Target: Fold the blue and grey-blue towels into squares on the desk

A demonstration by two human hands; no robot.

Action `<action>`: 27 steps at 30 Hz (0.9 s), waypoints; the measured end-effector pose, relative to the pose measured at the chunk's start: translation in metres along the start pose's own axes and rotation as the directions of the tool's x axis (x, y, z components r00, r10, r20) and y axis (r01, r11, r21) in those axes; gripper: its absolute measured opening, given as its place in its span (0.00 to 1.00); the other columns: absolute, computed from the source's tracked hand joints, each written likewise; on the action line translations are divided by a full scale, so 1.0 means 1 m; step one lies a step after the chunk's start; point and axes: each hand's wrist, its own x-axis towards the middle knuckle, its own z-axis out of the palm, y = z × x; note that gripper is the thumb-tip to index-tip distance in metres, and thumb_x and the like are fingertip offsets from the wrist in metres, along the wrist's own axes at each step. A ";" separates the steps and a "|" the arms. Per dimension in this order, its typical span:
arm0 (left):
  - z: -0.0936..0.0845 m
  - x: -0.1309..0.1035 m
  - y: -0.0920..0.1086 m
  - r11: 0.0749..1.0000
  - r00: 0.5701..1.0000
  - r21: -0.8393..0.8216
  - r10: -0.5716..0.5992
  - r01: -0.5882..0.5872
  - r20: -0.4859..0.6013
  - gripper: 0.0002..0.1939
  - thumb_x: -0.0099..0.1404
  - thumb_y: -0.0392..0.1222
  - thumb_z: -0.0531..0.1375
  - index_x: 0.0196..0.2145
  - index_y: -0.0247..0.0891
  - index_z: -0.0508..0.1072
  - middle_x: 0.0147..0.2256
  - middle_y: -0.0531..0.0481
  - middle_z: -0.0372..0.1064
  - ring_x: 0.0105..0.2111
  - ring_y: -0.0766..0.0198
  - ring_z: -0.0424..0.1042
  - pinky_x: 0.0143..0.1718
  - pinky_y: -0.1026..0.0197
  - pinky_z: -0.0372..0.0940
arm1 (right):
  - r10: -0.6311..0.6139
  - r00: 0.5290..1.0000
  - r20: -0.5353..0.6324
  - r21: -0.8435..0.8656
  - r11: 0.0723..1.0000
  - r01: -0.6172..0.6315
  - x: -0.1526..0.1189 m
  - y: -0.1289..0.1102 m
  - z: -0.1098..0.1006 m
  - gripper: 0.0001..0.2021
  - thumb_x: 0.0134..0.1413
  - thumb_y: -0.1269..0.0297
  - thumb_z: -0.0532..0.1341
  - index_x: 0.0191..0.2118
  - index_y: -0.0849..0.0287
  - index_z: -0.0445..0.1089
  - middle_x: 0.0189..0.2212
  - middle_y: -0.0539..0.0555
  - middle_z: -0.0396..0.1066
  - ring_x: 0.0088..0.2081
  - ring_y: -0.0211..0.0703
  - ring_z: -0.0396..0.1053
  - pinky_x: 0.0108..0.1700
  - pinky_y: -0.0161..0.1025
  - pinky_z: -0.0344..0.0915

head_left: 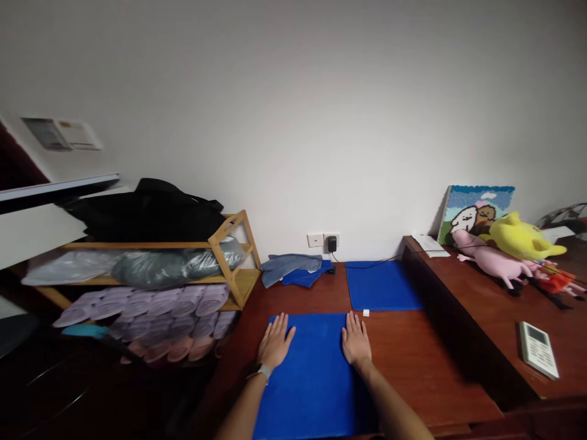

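Observation:
A blue cloth [316,385] lies spread flat on the brown wooden table [426,360], directly in front of me. On its upper left corner rests my left hand [275,342], palm down with the fingers stretched out. My right hand [356,340] lies flat at the upper right corner, its fingers also straight. Behind the right hand, a second blue cloth [383,286] is laid flat near the wall, with a small white tag [365,313] at its front edge. A crumpled grey-blue cloth [291,267] sits over another blue cloth [307,276] at the back left.
Left stands a wooden rack [233,256] with several slippers [169,302], plastic-wrapped bundles and a black bag [151,214]. A black charger [332,243] is plugged into the wall. On the higher right surface are plush toys [523,238], a picture [479,211] and a white remote-like device [539,349].

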 end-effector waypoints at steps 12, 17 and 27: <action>-0.003 -0.008 -0.029 0.999 0.998 0.009 -0.049 0.050 -0.042 0.41 0.75 0.62 0.37 0.73 0.30 0.51 0.73 0.40 0.45 0.73 0.53 0.46 0.72 0.46 0.45 | 0.008 1.000 -0.006 -0.019 1.000 -0.008 -0.001 -0.001 0.000 0.32 0.71 0.56 0.35 0.75 0.65 0.39 0.76 0.51 0.35 0.76 0.45 0.32 0.74 0.47 0.31; -0.011 -0.004 -0.027 0.997 0.998 0.061 -0.037 0.040 -0.054 0.40 0.75 0.62 0.39 0.72 0.30 0.53 0.72 0.38 0.50 0.73 0.51 0.48 0.73 0.43 0.44 | 0.005 1.000 -0.011 -0.017 1.000 -0.006 0.000 -0.001 0.000 0.32 0.71 0.57 0.35 0.75 0.64 0.39 0.76 0.51 0.34 0.76 0.44 0.32 0.74 0.47 0.30; 0.019 -0.011 0.150 0.917 0.919 -0.063 0.394 -0.395 -0.026 0.34 0.78 0.58 0.37 0.74 0.40 0.45 0.73 0.47 0.48 0.73 0.58 0.47 0.73 0.48 0.46 | -0.031 0.999 -0.019 -0.011 0.999 0.031 0.000 0.002 0.001 0.32 0.71 0.58 0.36 0.75 0.64 0.41 0.76 0.53 0.35 0.76 0.45 0.31 0.74 0.47 0.30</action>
